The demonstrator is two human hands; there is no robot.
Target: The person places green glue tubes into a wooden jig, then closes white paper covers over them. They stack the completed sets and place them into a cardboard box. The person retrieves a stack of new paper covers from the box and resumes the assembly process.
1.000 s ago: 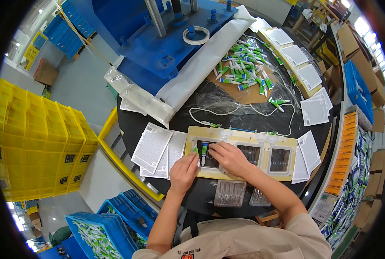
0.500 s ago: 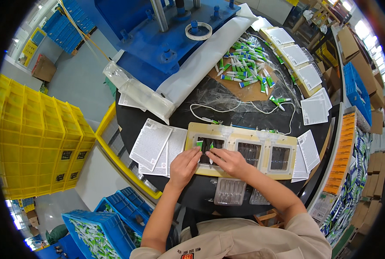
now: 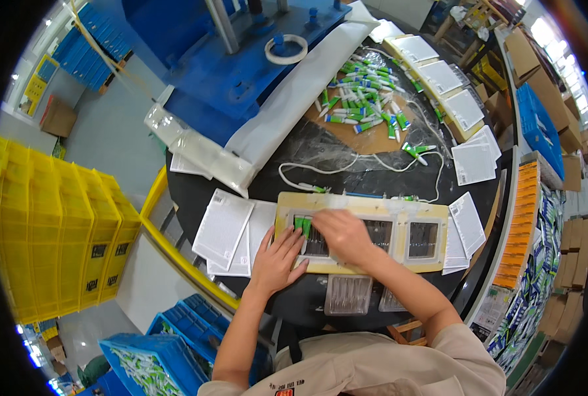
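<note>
Two small green tubes with white nozzles (image 3: 304, 229) lie side by side in the left opening of a cream-coloured tray frame (image 3: 360, 204), which has three windows. My left hand (image 3: 275, 263) rests flat at the frame's left end, fingers stretched out, fingertips touching the tubes. Over the right part of that same opening is my right hand (image 3: 342, 236), its fingers bent and drawn together. What they hold, if anything, is hidden. The frame's right window (image 3: 423, 240) holds a clear, ridged insert without tubes.
A heap of green tubes (image 3: 366, 99) lies on cardboard beyond the frame. Printed cards (image 3: 223, 224) are stacked at left and right. Clear blister trays (image 3: 349, 294) lie at the near edge. A blue press (image 3: 234, 86) stands behind; a second frame (image 3: 465, 132) carries cards.
My right hand has moved slightly right and up, away from the second tube, which now lies beside the first. My left hand has flattened and its fingers have spread.
</note>
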